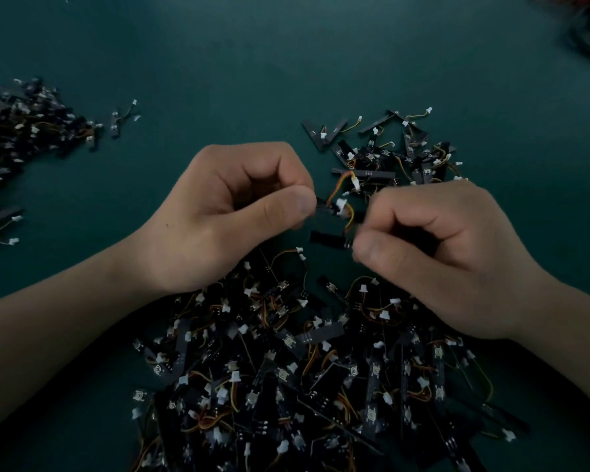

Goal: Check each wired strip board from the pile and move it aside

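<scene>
Checking the entry, Obs. 1 asked: "Where was the board under inspection?"

Obs. 2: "Held up between both hands, above the far edge of the pile and off the worktop. The left hand pinched one end of a strip board between thumb and curled forefinger. Its white connector sat just past the thumb tip."

Obs. 1: "And the right hand?"

Obs. 2: "Fingers curled, thumb pressed on the end of a second strip board just below the first. Orange and yellow wires looped between the two. The right fingertips were slightly blurred, so the exact contact could not be read."

Obs. 1: "Why two boards at once?"

Obs. 2: "Judged: the leads had snagged, so each hand took one board by its end to draw them apart. Gripping at the ends also left the faces and the solder points open to view."

Obs. 1: "Where did the checked ones go?"

Obs. 2: "Probably the loose group just beyond the hands, spread thin on the worktop. A denser heap lay well apart at the left edge; its role could not be told. The near pile was large, so the task looked far from done."
</scene>
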{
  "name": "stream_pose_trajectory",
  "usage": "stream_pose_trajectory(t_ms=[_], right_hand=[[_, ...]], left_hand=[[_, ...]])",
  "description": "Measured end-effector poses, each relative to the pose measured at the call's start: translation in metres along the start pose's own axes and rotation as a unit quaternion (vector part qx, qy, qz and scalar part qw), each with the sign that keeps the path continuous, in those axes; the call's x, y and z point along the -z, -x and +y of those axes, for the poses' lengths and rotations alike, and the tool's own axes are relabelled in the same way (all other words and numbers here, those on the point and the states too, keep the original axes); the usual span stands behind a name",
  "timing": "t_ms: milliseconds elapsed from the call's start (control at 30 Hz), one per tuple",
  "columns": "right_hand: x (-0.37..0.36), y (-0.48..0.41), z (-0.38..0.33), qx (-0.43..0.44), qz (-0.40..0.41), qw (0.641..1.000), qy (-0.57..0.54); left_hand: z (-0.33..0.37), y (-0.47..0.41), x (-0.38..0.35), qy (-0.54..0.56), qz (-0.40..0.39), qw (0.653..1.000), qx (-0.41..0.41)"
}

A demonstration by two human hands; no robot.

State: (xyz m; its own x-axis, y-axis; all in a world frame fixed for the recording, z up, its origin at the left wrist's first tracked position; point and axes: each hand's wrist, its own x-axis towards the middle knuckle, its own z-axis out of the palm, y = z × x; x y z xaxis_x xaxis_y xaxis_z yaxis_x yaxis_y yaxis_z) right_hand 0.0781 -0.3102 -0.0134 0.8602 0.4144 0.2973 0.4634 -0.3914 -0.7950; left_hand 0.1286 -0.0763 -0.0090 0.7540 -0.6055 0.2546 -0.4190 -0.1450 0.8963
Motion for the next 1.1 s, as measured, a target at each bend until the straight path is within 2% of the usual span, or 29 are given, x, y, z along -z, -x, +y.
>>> stream_pose_trajectory(t_ms=[100, 433, 733, 1100], right_hand=[[-0.0005, -0.0011, -0.0017, 0.024, -0.036, 0.999, 0.001], [-0.0037, -0.0001, -0.0027, -0.049, 0.055, 0.997, 0.005], [-0.0037, -0.0006, -0.0030, -0.042, 0.055, 0.997, 0.039], [-0.0059, 0.0001, -0.0022, -0.020, 0.054, 0.997, 0.049]], left_hand=[[-0.0005, -0.0013, -0.0003, -0.008, 0.025, 1.000, -0.004], [0.0000, -0.0003, 0.0020, 0.011, -0.033, 0.999, -0.001], [-0.0003, 0.0013, -0.0019, -0.062, -0.030, 0.997, 0.020], [0.0022, 0.0028, -0.0020, -0.053, -0.046, 0.997, 0.027]])
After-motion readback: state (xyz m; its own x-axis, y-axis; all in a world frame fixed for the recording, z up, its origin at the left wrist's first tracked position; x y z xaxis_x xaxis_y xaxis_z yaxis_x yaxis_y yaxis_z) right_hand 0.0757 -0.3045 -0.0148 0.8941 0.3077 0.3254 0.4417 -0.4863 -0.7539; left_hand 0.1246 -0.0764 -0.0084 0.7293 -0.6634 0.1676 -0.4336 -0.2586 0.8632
